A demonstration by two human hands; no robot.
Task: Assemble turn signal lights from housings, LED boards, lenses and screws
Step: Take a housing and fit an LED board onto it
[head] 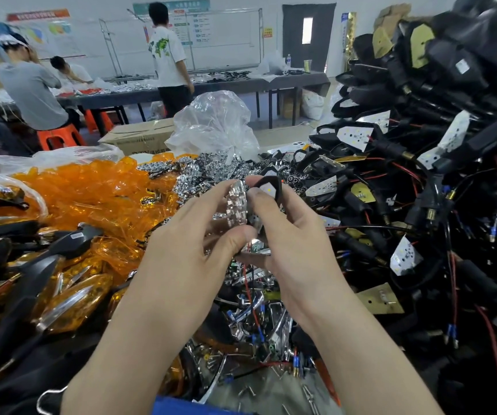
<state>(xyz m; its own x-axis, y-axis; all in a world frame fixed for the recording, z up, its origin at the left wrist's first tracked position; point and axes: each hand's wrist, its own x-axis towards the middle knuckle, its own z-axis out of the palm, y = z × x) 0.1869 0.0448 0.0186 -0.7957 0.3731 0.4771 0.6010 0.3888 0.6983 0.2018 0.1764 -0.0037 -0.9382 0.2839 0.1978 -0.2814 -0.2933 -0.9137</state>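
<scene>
Head-worn camera looks forward and down, close over the cluttered table [271, 387].

Two hands, left hand [193, 250] and right hand [295, 244], each hold one part: one chrome reflector [236, 205] and one black housing [268, 187]. Heaps too dense to count:
- amber lenses [91, 193], left of the hands
- loose reflectors [211, 172], just beyond them
- wired housings [421, 145], to their right

Several screws [307, 390] lie near the wrists. Far beyond the hands are three people [168, 55], one cardboard box [142, 136], one plastic bag [214, 124] and two orange stools [58, 137].
</scene>
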